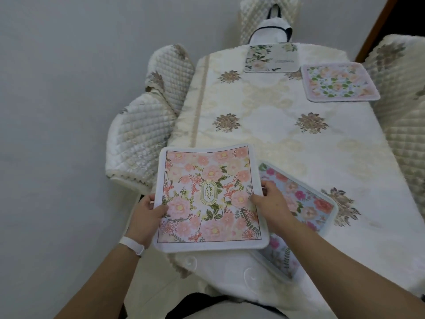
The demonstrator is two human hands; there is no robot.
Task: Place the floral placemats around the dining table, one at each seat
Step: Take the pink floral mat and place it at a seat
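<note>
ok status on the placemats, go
Left hand and right hand both grip pink placemat, near-left corner. Blue placemat lies beneath its right edge. Two more laid far end.

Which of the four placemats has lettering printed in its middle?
The pink placemat held by both the left hand and right hand: a gold oval at its centre reads GARDEN. The other three show no central emblem.
</note>
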